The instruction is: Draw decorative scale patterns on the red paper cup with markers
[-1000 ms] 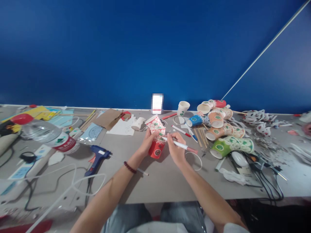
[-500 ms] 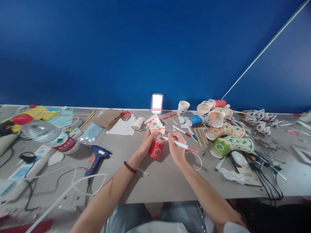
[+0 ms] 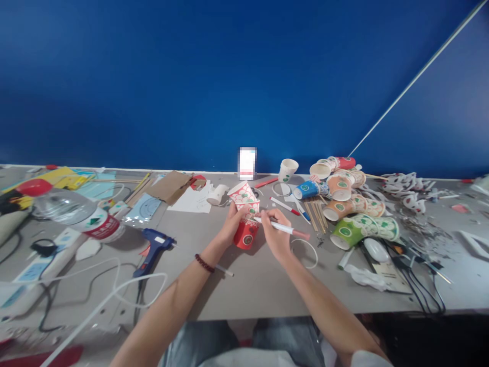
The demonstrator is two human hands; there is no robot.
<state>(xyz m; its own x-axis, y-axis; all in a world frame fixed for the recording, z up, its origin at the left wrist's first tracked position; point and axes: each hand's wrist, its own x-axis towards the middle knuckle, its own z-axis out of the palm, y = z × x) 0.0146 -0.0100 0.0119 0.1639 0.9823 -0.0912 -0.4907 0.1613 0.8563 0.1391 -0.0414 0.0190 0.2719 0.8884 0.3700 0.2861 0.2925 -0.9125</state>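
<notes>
My left hand (image 3: 232,224) is wrapped round a red and white paper cup assembly (image 3: 244,237), made of cups joined end to end, with a patterned white cup at its top. It is held tilted above the grey table. In my right hand (image 3: 275,232) is a white marker pen (image 3: 281,227) with a red end, gripped like a pencil. Its tip points left and meets, or nearly meets, the side of the cups; I cannot tell which. A beaded bracelet (image 3: 204,263) circles my left wrist.
Left lie a blue glue gun (image 3: 155,250), a large plastic bottle (image 3: 80,211) and a power strip (image 3: 34,275). Right are several decorated paper cups (image 3: 346,234), wooden sticks (image 3: 316,214), pens (image 3: 284,206) and cables (image 3: 416,285). A white cup (image 3: 287,171) stands near the blue wall.
My right hand and the marker have shifted slightly left and down along the cups. My left hand keeps its hold, nearly still.
</notes>
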